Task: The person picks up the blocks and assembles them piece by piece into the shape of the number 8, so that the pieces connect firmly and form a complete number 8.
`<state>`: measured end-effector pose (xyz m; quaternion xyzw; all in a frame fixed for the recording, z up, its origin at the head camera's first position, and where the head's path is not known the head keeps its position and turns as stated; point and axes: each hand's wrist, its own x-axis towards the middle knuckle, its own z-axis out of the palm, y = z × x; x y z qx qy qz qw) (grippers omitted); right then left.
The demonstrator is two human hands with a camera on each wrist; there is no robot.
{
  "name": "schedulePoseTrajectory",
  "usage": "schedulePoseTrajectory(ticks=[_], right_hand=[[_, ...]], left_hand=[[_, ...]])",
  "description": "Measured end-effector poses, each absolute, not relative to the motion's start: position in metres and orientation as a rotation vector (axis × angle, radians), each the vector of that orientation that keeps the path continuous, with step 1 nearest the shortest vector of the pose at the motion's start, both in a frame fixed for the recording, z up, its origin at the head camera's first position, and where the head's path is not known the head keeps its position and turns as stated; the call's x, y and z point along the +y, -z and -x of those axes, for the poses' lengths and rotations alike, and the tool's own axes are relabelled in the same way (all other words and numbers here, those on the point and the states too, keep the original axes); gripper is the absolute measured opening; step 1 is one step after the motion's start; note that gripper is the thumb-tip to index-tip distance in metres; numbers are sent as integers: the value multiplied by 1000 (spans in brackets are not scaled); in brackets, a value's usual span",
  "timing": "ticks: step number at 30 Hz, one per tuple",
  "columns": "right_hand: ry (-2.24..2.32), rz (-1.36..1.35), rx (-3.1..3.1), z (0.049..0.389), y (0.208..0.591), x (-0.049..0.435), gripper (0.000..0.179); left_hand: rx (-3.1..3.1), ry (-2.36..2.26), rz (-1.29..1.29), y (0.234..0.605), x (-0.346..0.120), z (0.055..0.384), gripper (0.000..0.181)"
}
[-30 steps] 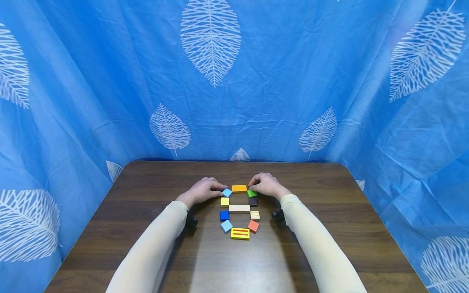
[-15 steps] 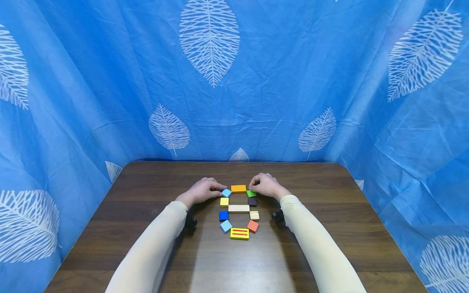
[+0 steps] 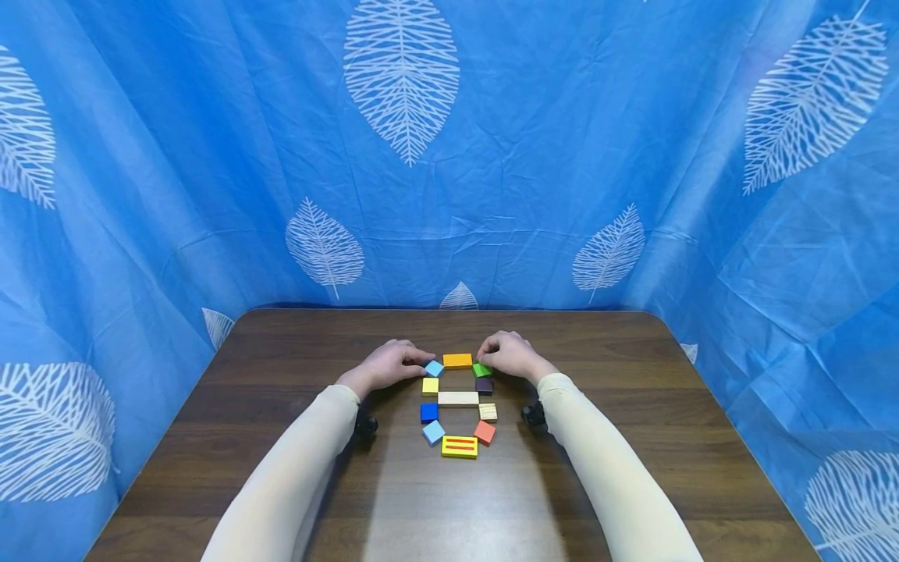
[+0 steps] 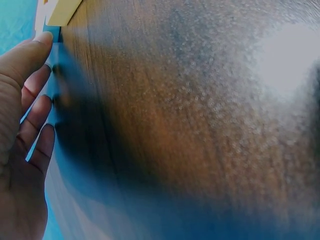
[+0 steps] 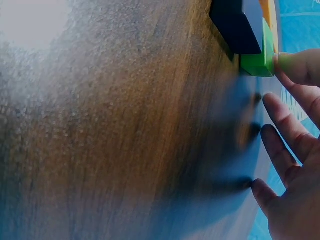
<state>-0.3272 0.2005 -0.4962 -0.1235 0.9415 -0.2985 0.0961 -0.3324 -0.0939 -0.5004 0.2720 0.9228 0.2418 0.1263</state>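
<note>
Small coloured blocks lie on the table as a closed outline with a crossbar. My left hand (image 3: 388, 365) is at the upper left corner, thumb and index fingertips against a light blue block (image 3: 434, 368). The other fingers are spread and relaxed in the left wrist view. At the upper right corner my right hand (image 3: 511, 354) touches a green block (image 3: 481, 370) with thumb and index fingertips, its other fingers loosely bent near the tabletop. Between these two blocks lies an orange block (image 3: 457, 361). Below them are a pale yellow block (image 3: 430, 386) and a black block (image 3: 484, 385).
A long cream block (image 3: 458, 400) forms the crossbar. Below it are blue (image 3: 429, 413), striped wood-coloured (image 3: 488, 413), light blue (image 3: 433, 433), red (image 3: 485, 433) and yellow red-striped (image 3: 460, 447) blocks. The brown table (image 3: 597, 351) meets a blue leaf-print curtain (image 3: 534, 156).
The head view has shifted very slightly. Both hands stay at their corner blocks, and the outline of blocks looks the same.
</note>
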Motion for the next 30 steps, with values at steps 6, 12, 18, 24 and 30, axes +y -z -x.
schedulePoseTrajectory(ticks=[6, 12, 18, 24, 30], right_hand=[[951, 338, 2757, 324, 496, 203, 11], [1018, 302, 2723, 318, 495, 209, 17], [1003, 322, 2760, 311, 493, 218, 24], [948, 339, 2826, 302, 489, 226, 29], [914, 367, 2884, 292, 486, 230, 34]], left_hand=[[2686, -735, -758, 502, -99, 331, 39], [2715, -786, -708, 500, -106, 327, 41], [2789, -778, -604, 493, -113, 317, 47], [2873, -697, -570, 487, -120, 309, 52], [2920, -670, -571, 483, -124, 303, 56]])
